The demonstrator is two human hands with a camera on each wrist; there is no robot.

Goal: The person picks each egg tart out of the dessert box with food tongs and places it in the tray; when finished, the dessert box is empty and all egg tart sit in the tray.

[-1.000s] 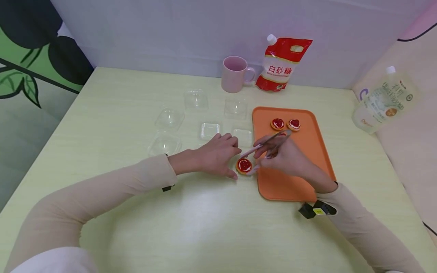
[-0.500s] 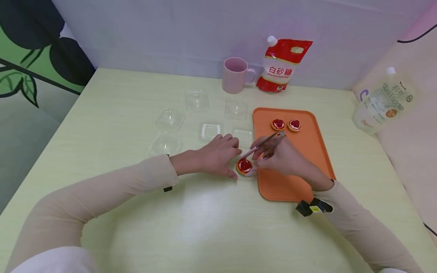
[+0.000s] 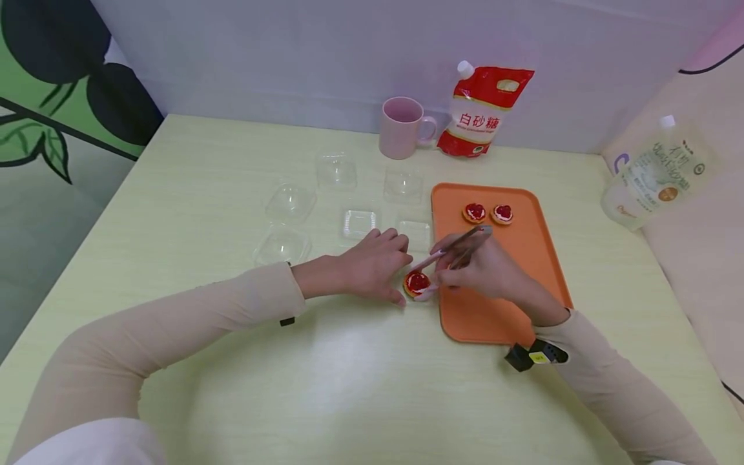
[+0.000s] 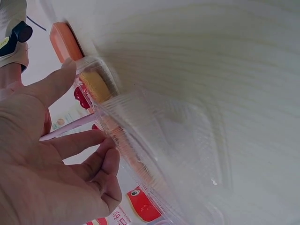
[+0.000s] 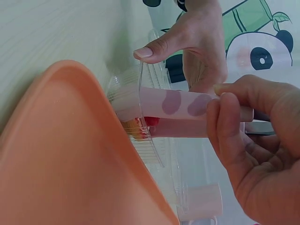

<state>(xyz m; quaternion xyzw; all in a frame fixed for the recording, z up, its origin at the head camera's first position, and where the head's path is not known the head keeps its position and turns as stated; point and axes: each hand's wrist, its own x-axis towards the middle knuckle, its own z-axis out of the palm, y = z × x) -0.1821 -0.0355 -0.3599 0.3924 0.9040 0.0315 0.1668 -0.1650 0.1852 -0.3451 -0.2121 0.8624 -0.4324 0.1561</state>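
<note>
A small tart with red fruit and white cream [image 3: 416, 283] sits within a clear plastic box [image 5: 126, 91] beside the tray's left edge. My left hand [image 3: 372, 266] holds this box by its rim, thumb [image 4: 65, 75] at one side and fingertips at the other. In my right hand [image 3: 491, 274] is a pair of tongs [image 3: 465, 244], pinched between thumb and fingers. Their broad pink tips [image 5: 173, 102] reach into the box on either side of the tart. From the left wrist, the tart's yellow crust [image 4: 96, 86] shows through the clear wall.
Two more tarts [image 3: 474, 213] lie on the orange tray [image 3: 500, 323] under my right forearm. Several clear boxes [image 3: 290, 203] stand beyond my left hand. A pink mug [image 3: 400, 129] and a red sugar pouch [image 3: 479, 113] stand at the back, a pale pouch [image 3: 657, 177] at right.
My right hand and the tongs have shifted slightly to the left, their tips staying at the tart. The left hand keeps its place.
</note>
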